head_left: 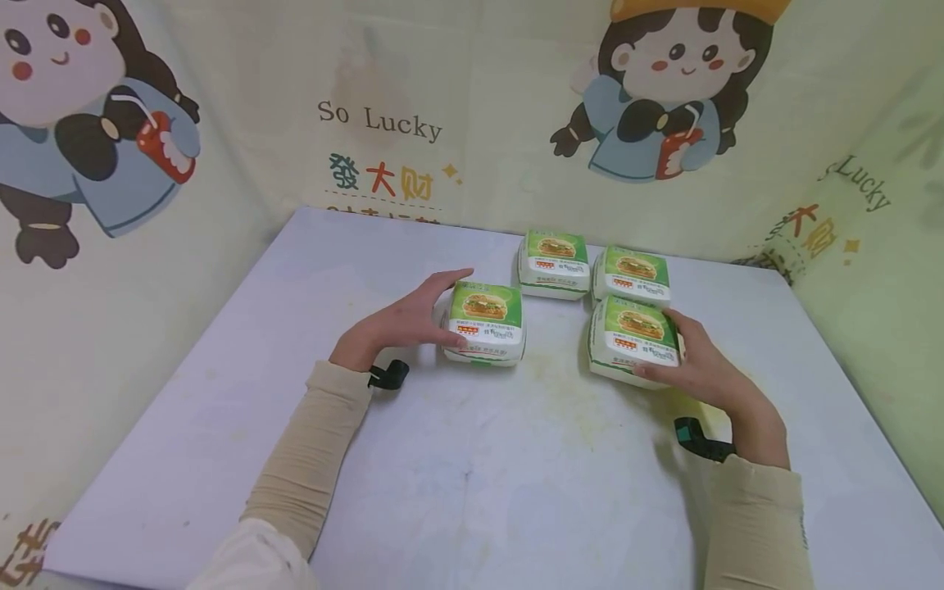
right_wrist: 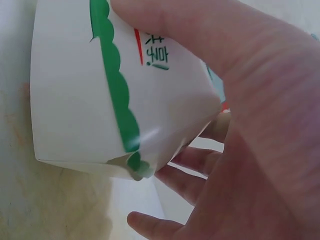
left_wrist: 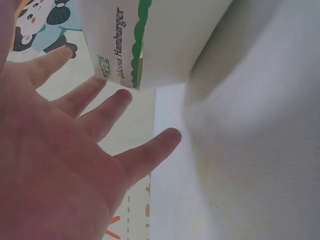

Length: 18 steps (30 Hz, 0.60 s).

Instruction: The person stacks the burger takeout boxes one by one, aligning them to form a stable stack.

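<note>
In the head view, my left hand (head_left: 406, 318) is around the left side of a green-and-white hamburger box (head_left: 483, 324). Its thumb lies at the box's front and its index finger reaches behind. The left wrist view shows the other fingers (left_wrist: 150, 156) straight and spread beside that box (left_wrist: 165, 40); firm contact cannot be told. My right hand (head_left: 701, 360) grips another hamburger box (head_left: 636, 338) by its right side, thumb on the front and fingers behind. That box (right_wrist: 75, 95) sits slightly askew; whether it touches the table is unclear.
Two more hamburger boxes stand at the back: one (head_left: 555, 264) left of centre in the group, another (head_left: 632, 274) right behind the gripped box. All are on a white table (head_left: 472, 483). A printed cloth (head_left: 501, 98) hangs behind the table and along its sides.
</note>
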Available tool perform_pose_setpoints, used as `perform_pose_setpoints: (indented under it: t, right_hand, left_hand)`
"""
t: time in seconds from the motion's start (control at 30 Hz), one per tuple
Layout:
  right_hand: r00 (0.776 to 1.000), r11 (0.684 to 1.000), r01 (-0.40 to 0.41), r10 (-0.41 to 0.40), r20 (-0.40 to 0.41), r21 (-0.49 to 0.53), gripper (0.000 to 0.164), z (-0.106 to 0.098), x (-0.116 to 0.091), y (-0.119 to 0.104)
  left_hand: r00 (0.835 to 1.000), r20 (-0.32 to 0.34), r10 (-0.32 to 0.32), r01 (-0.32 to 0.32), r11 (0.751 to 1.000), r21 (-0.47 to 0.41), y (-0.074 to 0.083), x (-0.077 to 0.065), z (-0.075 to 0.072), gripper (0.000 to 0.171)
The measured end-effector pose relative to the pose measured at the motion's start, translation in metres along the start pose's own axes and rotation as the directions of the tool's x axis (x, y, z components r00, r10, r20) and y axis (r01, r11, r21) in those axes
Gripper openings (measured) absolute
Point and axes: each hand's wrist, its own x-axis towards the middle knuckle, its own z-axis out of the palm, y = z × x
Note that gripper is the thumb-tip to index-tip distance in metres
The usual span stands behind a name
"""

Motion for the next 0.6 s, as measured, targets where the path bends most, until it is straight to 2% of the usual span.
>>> perform_pose_setpoints:
  t: [0.6]
  right_hand:
    - [1.000, 0.999, 0.013, -0.013, -0.008, 0.030, 0.110, -0.0012, -0.0022, -0.0068]
  left_hand:
    - [1.000, -0.023, -0.006, 0.006, 1.000, -0.010, -0.0018, -0.0006, -0.0037, 0.103]
